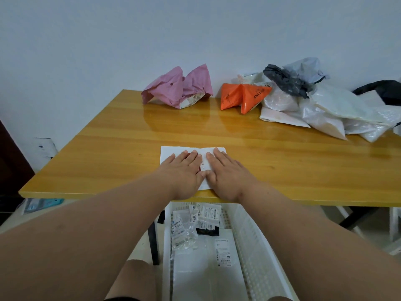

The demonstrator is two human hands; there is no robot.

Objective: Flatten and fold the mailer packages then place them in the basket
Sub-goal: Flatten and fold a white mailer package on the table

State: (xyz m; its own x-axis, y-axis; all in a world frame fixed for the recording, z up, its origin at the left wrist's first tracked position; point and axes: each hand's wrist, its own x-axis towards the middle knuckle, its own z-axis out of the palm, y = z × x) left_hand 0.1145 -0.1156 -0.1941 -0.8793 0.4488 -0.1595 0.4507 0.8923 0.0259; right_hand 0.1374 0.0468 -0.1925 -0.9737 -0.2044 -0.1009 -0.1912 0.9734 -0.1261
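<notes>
Our left hand (183, 170) and right hand (227, 170) press flat, fingers straight, on the white mailer (173, 151) at the tabletop (108, 148) near edge; bare wood surrounds it, the pink mailer (175, 88) and orange mailer (240, 95) well behind.

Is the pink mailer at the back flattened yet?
No. The pink mailer stands crumpled and puffed up in two peaks on the wooden table, untouched.

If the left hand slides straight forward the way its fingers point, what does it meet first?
Past the white mailer it presses, the left hand would cross bare table; the pink mailer looks first, though depth is unclear.
</notes>
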